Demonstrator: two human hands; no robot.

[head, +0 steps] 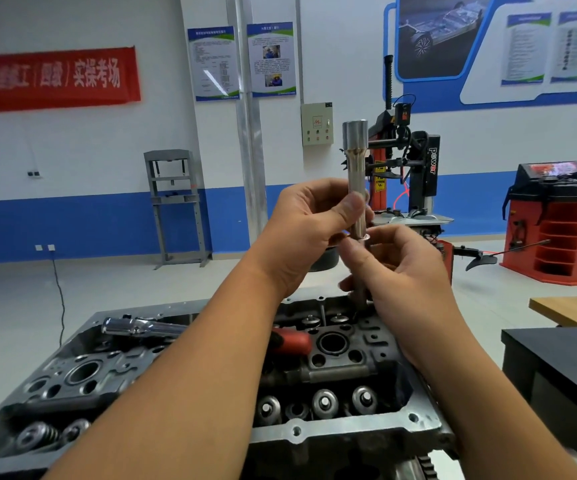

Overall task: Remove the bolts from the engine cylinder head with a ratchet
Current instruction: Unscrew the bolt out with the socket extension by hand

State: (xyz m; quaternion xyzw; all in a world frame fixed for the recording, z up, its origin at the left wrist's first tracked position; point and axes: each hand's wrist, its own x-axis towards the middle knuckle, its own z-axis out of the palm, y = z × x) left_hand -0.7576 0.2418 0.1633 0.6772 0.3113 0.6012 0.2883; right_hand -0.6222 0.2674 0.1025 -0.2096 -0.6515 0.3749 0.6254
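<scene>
Steel head [314, 431] sits nearest, ratchet [148, 328] lying on it. Above it my right hand [394, 285] pinches the bolt [362, 271], left hand [300, 230] grips the socket [355, 161]. Heavy, stiff, probably oily, so I'd hold the shank.

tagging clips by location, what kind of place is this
Probably an automotive training workshop: an engine cylinder head lies stripped on a stand, with a tyre changer and a red wheel balancer by the poster-hung wall.
</scene>
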